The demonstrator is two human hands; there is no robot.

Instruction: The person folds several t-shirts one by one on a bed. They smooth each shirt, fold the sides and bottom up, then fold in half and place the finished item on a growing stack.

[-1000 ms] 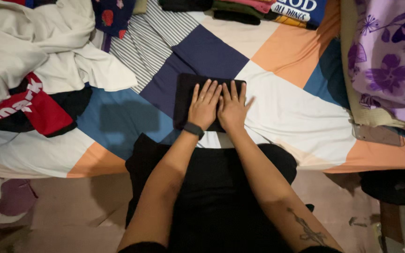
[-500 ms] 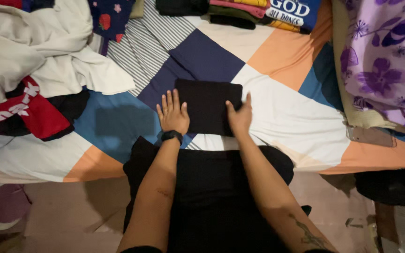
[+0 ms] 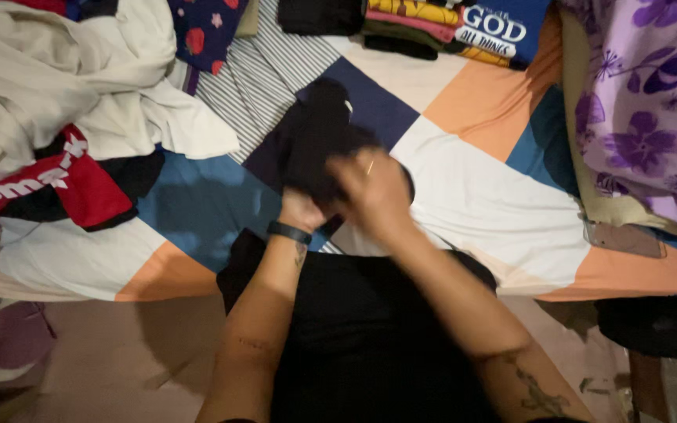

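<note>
- Patchwork bedsheet (image 3: pixel 472 180) fills most of the view: blocks of white, orange, navy, blue and grey stripe, spread flat on a bed.
- Heap of unfolded laundry (image 3: pixel 56 102) at far left on the sheet: cream cloth on top, a red piece with white lettering (image 3: pixel 41 188) and black cloth under it.
- Purple flowered cloth (image 3: pixel 652 102) at the right edge, draped over a tan layer.
- Row of folded clothes (image 3: pixel 432 23) along the top edge, black, pink, yellow and blue pieces stacked close together.
- Navy cloth with red strawberry print (image 3: pixel 201 31) at top left, touching the cream heap.
- Black garment (image 3: pixel 315 137) near the sheet's centre, lifted off the surface and bunched, over the navy and striped patches.
- Right hand (image 3: pixel 374 188) blurred by motion, on top of the garment's near end; fingers curled around the black cloth, a ring visible.
- Left hand (image 3: pixel 301 210) mostly hidden beneath the garment; it seems to grip the cloth from below, finger position cannot be told for certain. Dark wristband (image 3: pixel 289 232) on that wrist.
- Flat phone-like slab (image 3: pixel 624 237) lies at the sheet's right side, well apart from both hands.
</note>
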